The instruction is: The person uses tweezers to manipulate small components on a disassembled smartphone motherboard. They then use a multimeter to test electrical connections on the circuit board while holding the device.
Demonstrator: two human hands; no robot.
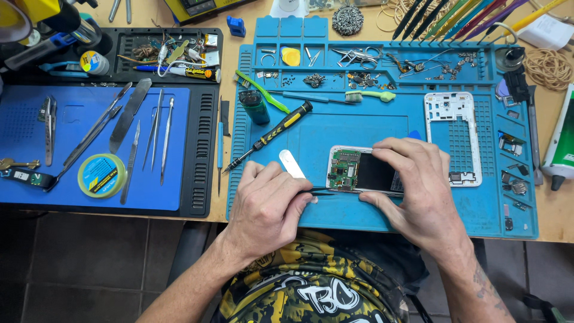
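A wooden counter (553, 218) carries everything. On its right half lies a large blue silicone work mat (382, 212) with small compartments along its far edge and right side. On its left half lies a darker blue mat (89, 200) set in a black ribbed frame (203, 149), with a black parts tray (128, 51) just beyond it on the far side. Directly on the bare wood at the far right lie a heap of rubber bands (549, 67), a green and white tube (562, 143) and a bundle of coloured cables (460, 17). A small blue block (236, 26) sits on the wood at the far edge, between the black tray and the large mat.
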